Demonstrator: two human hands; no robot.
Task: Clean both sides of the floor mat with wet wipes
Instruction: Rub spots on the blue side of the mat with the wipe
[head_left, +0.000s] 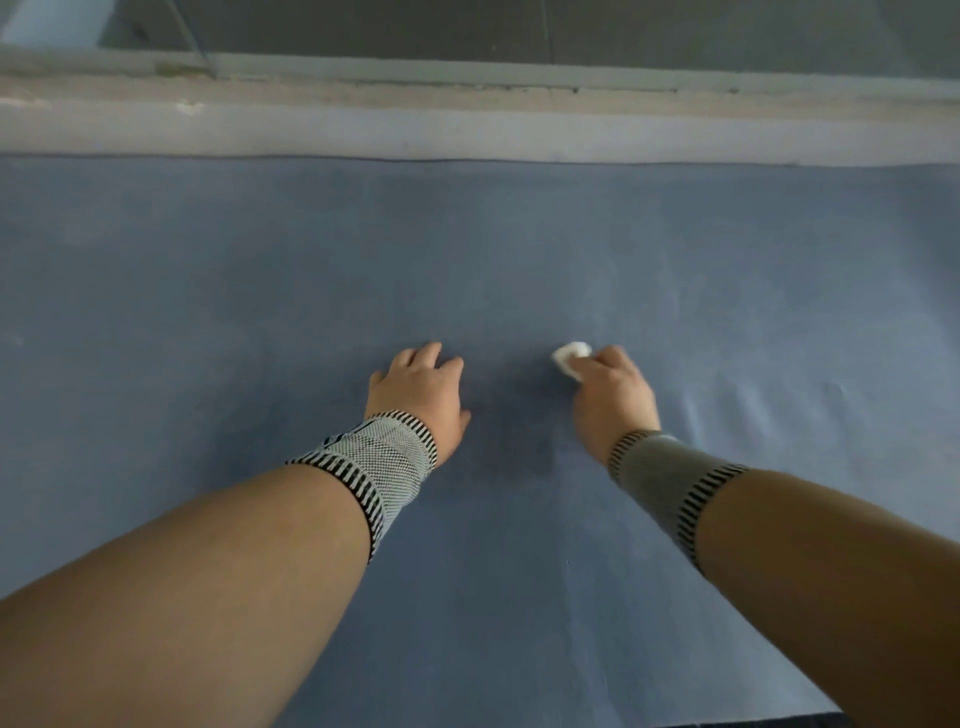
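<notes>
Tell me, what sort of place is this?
Probably an indoor floor beside a window or glass door: a blue floor mat lies along a pale sill, with a metal frame and glass above.

Blue floor mat lies flat; crumpled white wet wipe on it

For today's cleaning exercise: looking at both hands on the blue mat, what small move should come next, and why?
Probably sweep the right hand, which holds the bunched wet wipe, across the floor mat beyond it, while the left hand rests on the mat to steady it.
</notes>
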